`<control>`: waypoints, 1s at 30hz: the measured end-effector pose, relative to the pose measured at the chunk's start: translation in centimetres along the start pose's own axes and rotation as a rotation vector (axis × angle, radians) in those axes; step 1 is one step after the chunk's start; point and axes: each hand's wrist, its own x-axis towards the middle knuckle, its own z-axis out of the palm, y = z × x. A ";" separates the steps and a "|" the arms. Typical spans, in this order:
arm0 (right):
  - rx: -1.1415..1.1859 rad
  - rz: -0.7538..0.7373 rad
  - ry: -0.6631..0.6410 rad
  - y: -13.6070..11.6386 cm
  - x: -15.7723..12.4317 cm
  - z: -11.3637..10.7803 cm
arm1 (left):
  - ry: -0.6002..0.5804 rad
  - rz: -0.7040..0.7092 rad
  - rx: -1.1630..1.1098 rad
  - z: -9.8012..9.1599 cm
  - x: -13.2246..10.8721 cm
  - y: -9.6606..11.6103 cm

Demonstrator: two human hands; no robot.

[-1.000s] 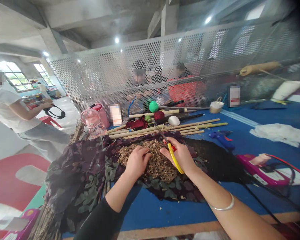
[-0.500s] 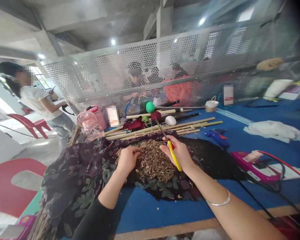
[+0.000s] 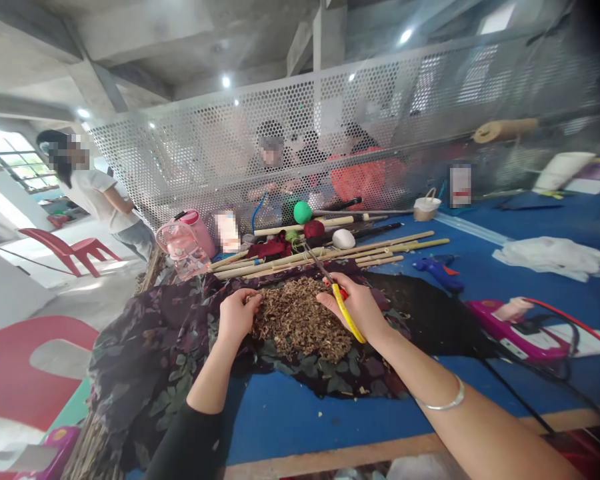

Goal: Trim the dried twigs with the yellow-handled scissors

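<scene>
A heap of brown dried plant bits (image 3: pixel 303 320) lies on dark flower-patterned cloth (image 3: pixel 160 327). At the heap's left edge is my left hand (image 3: pixel 237 315), its thumb and fingers closed together; whatever is between them is too small to make out. My right hand (image 3: pixel 357 307) grips scissors (image 3: pixel 349 313) with yellow and red handles over the heap's right side. Their metal blades point up and away from me, towards the sticks (image 3: pixel 330 257) behind.
Behind the sticks are a green ball (image 3: pixel 303 213), a white egg-shaped piece (image 3: pixel 343 239) and a pink bottle (image 3: pixel 199 233). On the right lie a blue glue gun (image 3: pixel 437 272) and a magenta power strip (image 3: pixel 517 330) with cables. A perforated metal screen (image 3: pixel 205 160) borders the table.
My left hand has moved left, from over the heap to its edge. The right hand keeps the scissors in nearly the same place. A person at the left has turned and moved right.
</scene>
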 end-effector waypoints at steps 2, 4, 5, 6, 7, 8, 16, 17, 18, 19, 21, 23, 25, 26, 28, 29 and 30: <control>-0.009 0.004 -0.007 0.0 0.0 0.1 | -0.081 -0.151 -0.318 0.1 -0.1 0.1; -0.013 0.003 -0.014 0.0 -0.1 0.2 | -0.126 -0.307 -0.593 0.3 -0.1 0.4; -0.015 0.003 -0.017 0.0 -0.1 0.2 | -0.139 -0.366 -0.696 0.3 -0.1 0.5; -0.017 0.005 -0.020 0.0 -0.1 0.2 | -0.155 -0.408 -0.780 0.4 -0.1 0.7; -0.019 0.007 -0.024 -0.1 -0.1 0.2 | -0.176 -0.436 -0.847 0.3 -0.1 0.8; -0.020 0.009 -0.027 -0.1 -0.1 0.2 | -0.205 -0.456 -0.898 0.3 -0.1 0.8; -0.018 -0.002 -0.029 -0.2 -0.1 0.2 | -0.262 -0.452 -0.985 0.1 -0.1 0.8; -0.021 0.001 -0.031 -0.2 -0.1 0.2 | -0.235 -0.421 -0.957 0.3 -0.2 0.8; -0.022 0.004 -0.032 -0.2 -0.1 0.2 | -0.201 -0.392 -0.913 0.5 -0.2 0.8; -0.022 0.004 -0.034 -0.2 -0.1 0.2 | -0.160 -0.364 -0.855 0.6 -0.2 0.8; -0.023 0.002 -0.038 -0.2 -0.1 0.2 | -0.082 -0.306 -0.698 0.9 -0.3 0.7; -0.024 -0.005 -0.040 -0.2 -0.1 0.3 | -0.034 -0.225 -0.492 0.9 -0.4 0.6; -0.026 -0.005 -0.042 -0.2 -0.1 0.3 | -0.018 -0.115 -0.242 0.7 -0.6 0.4; -0.027 -0.003 -0.043 -0.1 -0.1 0.3 | -0.004 -0.053 -0.100 0.5 -0.8 0.4; -0.028 0.002 -0.045 0.0 -0.1 0.4 | 0.040 0.092 0.173 0.3 -1.3 0.7; -0.028 0.004 -0.044 0.0 -0.1 0.4 | 0.066 0.173 0.287 0.4 -1.5 1.0; -0.027 0.005 -0.043 0.1 -0.1 0.5 | 0.085 0.256 0.381 0.5 -1.7 1.4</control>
